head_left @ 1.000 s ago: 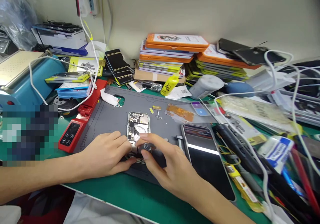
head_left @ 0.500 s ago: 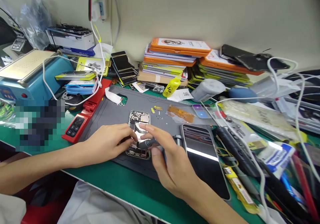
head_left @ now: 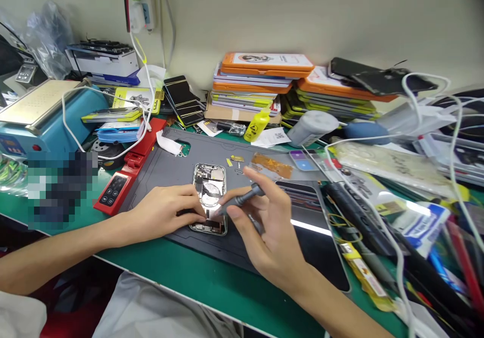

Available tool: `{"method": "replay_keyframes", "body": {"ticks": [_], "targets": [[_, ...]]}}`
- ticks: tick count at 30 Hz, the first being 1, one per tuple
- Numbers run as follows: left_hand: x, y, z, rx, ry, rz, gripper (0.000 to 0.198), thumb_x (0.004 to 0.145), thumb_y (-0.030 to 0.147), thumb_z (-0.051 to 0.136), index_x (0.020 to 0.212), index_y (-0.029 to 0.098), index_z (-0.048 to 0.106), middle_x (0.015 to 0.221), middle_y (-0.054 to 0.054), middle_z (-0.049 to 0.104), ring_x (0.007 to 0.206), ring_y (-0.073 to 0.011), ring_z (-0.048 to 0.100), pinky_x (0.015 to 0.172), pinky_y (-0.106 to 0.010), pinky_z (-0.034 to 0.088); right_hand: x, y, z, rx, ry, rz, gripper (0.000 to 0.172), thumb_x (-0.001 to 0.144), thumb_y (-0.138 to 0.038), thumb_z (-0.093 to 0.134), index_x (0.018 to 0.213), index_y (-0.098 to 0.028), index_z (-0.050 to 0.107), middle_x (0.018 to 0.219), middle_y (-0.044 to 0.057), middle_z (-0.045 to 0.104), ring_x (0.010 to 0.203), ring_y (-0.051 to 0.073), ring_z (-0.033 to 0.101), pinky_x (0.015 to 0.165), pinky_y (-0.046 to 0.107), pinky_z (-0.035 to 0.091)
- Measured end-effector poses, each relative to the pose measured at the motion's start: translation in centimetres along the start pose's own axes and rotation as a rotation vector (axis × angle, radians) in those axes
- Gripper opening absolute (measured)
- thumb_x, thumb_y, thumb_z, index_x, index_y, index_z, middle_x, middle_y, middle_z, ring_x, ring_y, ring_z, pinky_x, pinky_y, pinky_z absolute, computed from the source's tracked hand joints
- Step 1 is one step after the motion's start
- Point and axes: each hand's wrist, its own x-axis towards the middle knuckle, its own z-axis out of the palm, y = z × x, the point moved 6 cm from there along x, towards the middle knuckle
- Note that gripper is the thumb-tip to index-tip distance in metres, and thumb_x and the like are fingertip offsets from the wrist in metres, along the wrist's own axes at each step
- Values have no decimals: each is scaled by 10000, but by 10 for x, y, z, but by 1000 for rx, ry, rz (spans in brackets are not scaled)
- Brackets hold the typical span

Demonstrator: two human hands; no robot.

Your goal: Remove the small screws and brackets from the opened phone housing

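Observation:
An opened smartphone [head_left: 210,177] lies on the grey work mat, its inner parts and a white round coil showing. My left hand [head_left: 172,209] rests at its left side, thumb and forefinger closed together over the lower half; whatever is between the fingertips is hidden. My right hand [head_left: 270,227] grips a grey screwdriver [head_left: 242,198], slanted with its lower end over the phone. Behind the right fingers shows another grey piece, not clear enough to name. A dark phone screen [head_left: 313,247] lies to the right, partly behind my right hand.
A red device with buttons [head_left: 113,192] borders the mat [head_left: 159,172] on the left. Small parts and an orange film [head_left: 274,165] lie on the mat. Behind stand a yellow bottle [head_left: 258,125] and stacked orange cases [head_left: 266,66]. Tools and a white cable [head_left: 397,272] crowd the right.
My right hand has turned and lifted slightly to the right, and the screwdriver now shows more fully, tilted over the phone. My left hand stays at the phone. The whole view has shifted slightly.

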Motion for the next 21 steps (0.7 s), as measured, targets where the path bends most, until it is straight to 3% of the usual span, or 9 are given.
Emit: {"method": "replay_keyframes", "body": {"ticks": [5, 10, 14, 21], "targets": [[-1, 0, -2, -49, 42, -18, 226, 1176, 270, 598, 1067, 219, 789, 1014, -5, 805, 917, -161, 771, 818, -236, 514, -7, 2, -1, -65, -102, -34, 781, 1134, -115, 566, 1787, -399, 248, 1260, 83, 724, 979, 196, 807, 832, 356, 737], [-1, -1, -4, 7, 73, -110, 369, 1166, 310, 479, 830, 215, 597, 763, 26, 662, 667, -142, 604, 652, -252, 426, -11, 2, 2, -113, -158, -76, 752, 1120, -98, 557, 1768, -367, 287, 1216, 71, 739, 974, 215, 807, 803, 356, 711], [0, 4, -5, 46, 82, -98, 345, 1143, 300, 434, 811, 232, 496, 726, 36, 576, 627, -142, 525, 619, -258, 373, -9, 2, 2, -110, -173, -80, 760, 1110, -76, 552, 1768, -346, 283, 1204, 72, 750, 980, 214, 801, 832, 357, 707], [1, 5, -7, 23, 50, -184, 297, 1158, 341, 356, 897, 256, 468, 724, 46, 537, 595, -162, 503, 613, -280, 365, -9, 4, 2, -79, -191, -88, 745, 1114, -75, 551, 1765, -327, 292, 1195, 75, 766, 977, 203, 796, 875, 362, 710]]}}
